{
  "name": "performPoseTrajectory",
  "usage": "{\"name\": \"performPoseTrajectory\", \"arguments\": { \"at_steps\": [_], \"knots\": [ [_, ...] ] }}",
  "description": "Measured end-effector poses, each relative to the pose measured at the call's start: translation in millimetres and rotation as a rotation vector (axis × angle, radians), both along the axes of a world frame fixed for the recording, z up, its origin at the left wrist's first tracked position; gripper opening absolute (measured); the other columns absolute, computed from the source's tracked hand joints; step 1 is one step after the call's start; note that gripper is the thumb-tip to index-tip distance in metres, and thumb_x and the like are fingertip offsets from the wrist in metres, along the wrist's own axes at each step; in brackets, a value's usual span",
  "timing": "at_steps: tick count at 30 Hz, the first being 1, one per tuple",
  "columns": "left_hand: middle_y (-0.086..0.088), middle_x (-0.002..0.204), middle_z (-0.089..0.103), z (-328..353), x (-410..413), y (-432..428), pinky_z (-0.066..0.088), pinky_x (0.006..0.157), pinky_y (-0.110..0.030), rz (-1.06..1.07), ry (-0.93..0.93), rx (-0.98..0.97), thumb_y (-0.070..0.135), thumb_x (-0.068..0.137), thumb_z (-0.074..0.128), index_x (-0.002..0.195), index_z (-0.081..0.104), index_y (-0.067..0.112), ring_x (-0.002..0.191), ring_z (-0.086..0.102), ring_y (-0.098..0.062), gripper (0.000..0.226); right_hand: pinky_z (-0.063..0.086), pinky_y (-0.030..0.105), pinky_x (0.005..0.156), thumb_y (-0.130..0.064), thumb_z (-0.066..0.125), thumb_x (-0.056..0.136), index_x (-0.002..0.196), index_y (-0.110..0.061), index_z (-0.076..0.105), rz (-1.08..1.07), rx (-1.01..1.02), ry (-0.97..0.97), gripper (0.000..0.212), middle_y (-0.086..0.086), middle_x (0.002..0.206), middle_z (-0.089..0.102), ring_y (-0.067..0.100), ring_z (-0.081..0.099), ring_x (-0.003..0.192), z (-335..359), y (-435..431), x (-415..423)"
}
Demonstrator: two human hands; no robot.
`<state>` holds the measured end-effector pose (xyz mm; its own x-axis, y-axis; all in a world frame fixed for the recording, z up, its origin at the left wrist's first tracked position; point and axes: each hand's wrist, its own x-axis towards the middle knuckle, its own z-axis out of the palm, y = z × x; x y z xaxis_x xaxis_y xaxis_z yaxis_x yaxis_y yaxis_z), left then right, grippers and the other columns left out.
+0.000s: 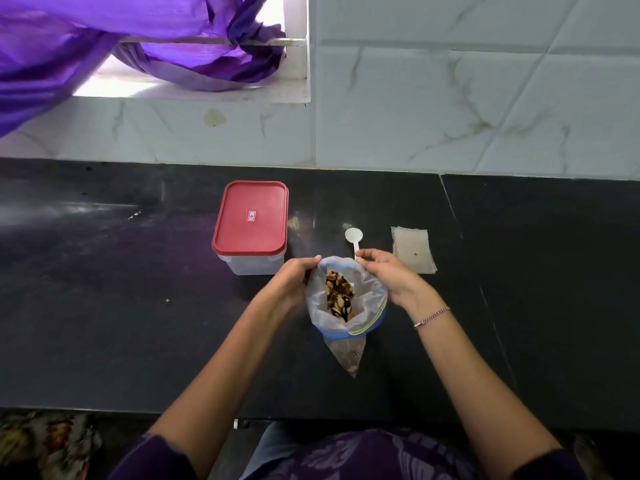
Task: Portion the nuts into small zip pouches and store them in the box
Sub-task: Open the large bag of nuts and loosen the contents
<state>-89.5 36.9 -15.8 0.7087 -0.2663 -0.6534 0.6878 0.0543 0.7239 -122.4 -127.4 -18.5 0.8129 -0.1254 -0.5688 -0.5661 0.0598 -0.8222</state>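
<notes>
Both hands are holding the mouth of a large zip bag (346,303) open on the black counter (104,323). The left hand (294,278) is gripping the left rim, fingers curled around the plastic; the right hand (388,271) is pinching the far right rim between thumb and fingertips. Nuts (338,296) are showing inside. The red-lidded box (250,220) is sitting closed just left, a white spoon (354,237) and stacked small pouches (412,249) behind the right hand
</notes>
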Motion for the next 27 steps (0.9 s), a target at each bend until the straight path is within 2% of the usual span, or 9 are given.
{"name": "performPoseTrajectory", "arguments": {
  "at_steps": [2, 4, 8, 10, 12, 14, 19, 23, 27],
  "knots": [
    [-0.006, 0.072, 0.059, -5.7, -1.1, -5.7, 0.043, 0.063, -0.028, 0.023, 0.023, 0.006, 0.019, 0.1, 0.047, 0.078, 0.061, 0.007, 0.068, 0.054, -0.015, 0.029, 0.053, 0.034, 0.083, -0.011, 0.046, 0.098, 0.107, -0.018, 0.056, -0.059, 0.027, 0.051, 0.015, 0.012, 0.116, 0.059, 0.023, 0.059, 0.103, -3.9, 5.7, 1.6],
    [-0.006, 0.075, 0.058, -9.9, -1.1, -9.0, 0.04, 0.062, -0.026, -0.005, -0.13, 0.145, 0.022, 0.102, 0.045, 0.077, 0.06, 0.01, 0.067, 0.052, -0.013, 0.032, 0.051, 0.033, 0.082, -0.014, 0.044, 0.099, 0.113, -0.015, 0.053, -0.094, -0.088, 0.019, 0.017, 0.011, 0.116, 0.057, 0.022, 0.057, 0.103, -7.2, 10.4, 1.5],
    [-0.006, 0.114, 0.061, -13.9, -8.9, -4.7, 0.047, 0.084, -0.03, -0.072, -0.488, 0.45, 0.036, 0.099, 0.049, 0.119, 0.056, 0.008, 0.101, 0.057, -0.016, 0.035, 0.043, 0.027, 0.079, -0.028, 0.044, 0.099, 0.112, -0.017, 0.051, -0.057, -0.573, -0.205, 0.018, 0.002, 0.116, 0.052, 0.015, 0.051, 0.104, -0.2, 14.4, -15.4],
    [-0.004, 0.116, 0.058, -14.5, -21.5, 0.6, 0.048, 0.092, -0.036, -0.07, -0.667, 0.608, 0.043, 0.096, 0.053, 0.125, 0.051, 0.01, 0.111, 0.054, -0.019, 0.044, 0.039, 0.024, 0.079, -0.035, 0.05, 0.095, 0.111, -0.015, 0.049, -0.056, -0.841, -0.337, 0.026, -0.003, 0.112, 0.043, 0.012, 0.043, 0.105, 9.3, 16.8, -34.7],
    [-0.003, 0.115, 0.052, -11.8, -39.1, 6.0, 0.045, 0.093, -0.036, -0.004, -0.792, 0.73, 0.044, 0.092, 0.059, 0.122, 0.049, 0.009, 0.112, 0.047, -0.018, 0.047, 0.036, 0.022, 0.076, -0.043, 0.057, 0.09, 0.108, -0.016, 0.044, -0.066, -0.927, -0.384, 0.035, -0.004, 0.109, 0.041, 0.011, 0.041, 0.101, 16.1, 21.7, -57.3],
    [-0.002, 0.111, 0.044, -9.9, -58.3, 9.1, 0.043, 0.088, -0.031, 0.054, -0.722, 0.71, 0.039, 0.089, 0.064, 0.113, 0.043, 0.009, 0.108, 0.044, -0.017, 0.044, 0.039, 0.022, 0.07, -0.047, 0.064, 0.084, 0.103, -0.018, 0.038, -0.07, -0.821, -0.347, 0.043, -0.003, 0.104, 0.045, 0.011, 0.048, 0.094, 15.7, 29.2, -75.8],
    [-0.013, 0.105, 0.057, -21.7, -90.3, 4.0, 0.047, 0.051, -0.024, 0.131, 0.014, 0.094, 0.026, 0.098, 0.054, 0.12, 0.04, 0.001, 0.078, 0.059, -0.018, 0.036, 0.045, 0.016, 0.063, -0.033, 0.073, 0.081, 0.106, -0.017, 0.034, -0.188, -0.376, -0.208, 0.049, -0.004, 0.096, 0.051, 0.005, 0.057, 0.084, -5.0, 52.4, -98.4],
    [-0.016, 0.098, 0.068, -21.6, -93.6, 5.5, 0.055, 0.057, -0.031, 0.177, 0.148, -0.06, 0.017, 0.097, 0.056, 0.111, 0.059, -0.003, 0.078, 0.069, -0.024, 0.024, 0.049, 0.02, 0.062, -0.018, 0.074, 0.081, 0.111, -0.011, 0.042, -0.378, -0.024, -0.106, 0.044, 0.001, 0.089, 0.054, 0.01, 0.061, 0.078, -11.6, 58.9, -99.0],
    [-0.009, 0.066, 0.071, -19.7, -99.2, 8.0, 0.055, 0.048, -0.026, 0.187, 0.155, -0.066, 0.014, 0.089, 0.066, 0.086, 0.065, 0.001, 0.054, 0.069, -0.016, 0.014, 0.056, 0.03, 0.07, -0.004, 0.076, 0.075, 0.116, -0.002, 0.048, -0.466, 0.214, -0.046, 0.05, 0.014, 0.101, 0.067, 0.024, 0.069, 0.087, -17.7, 60.5, -101.4]
  ]
}}
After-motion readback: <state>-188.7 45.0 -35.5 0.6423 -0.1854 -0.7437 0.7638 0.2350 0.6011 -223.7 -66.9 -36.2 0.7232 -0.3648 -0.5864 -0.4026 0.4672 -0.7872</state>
